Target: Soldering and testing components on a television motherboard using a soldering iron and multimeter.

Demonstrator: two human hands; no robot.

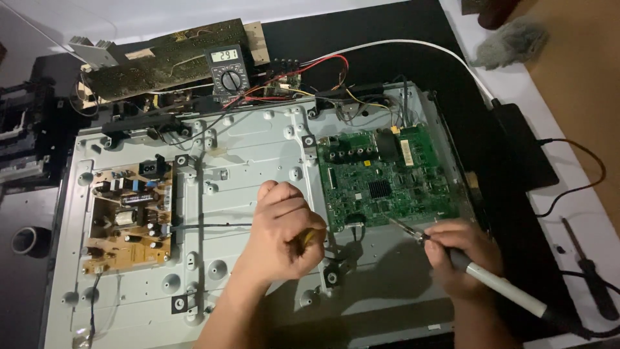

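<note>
Soldering iron (497, 284), with a dark grip and pale grey barrel, lies slanted in the right hand (462, 255), whose fingers are wrapped fully around it like a pen; its thin metal tip (402, 226) reaches up and left to the near edge of the green circuit board (387, 178), which is mounted right of centre on the grey metal back panel (258, 148) of a flat screen set lying on the table. The left hand (281, 232) is curled into a loose fist just left of the board's near corner, pinching something small and yellowish (309, 238) that I cannot make out. At the panel's left sits a tan power board (129, 216). Far beyond, a multimeter (227, 72) rests against another bare board (165, 58), with red and black leads trailing right
</note>
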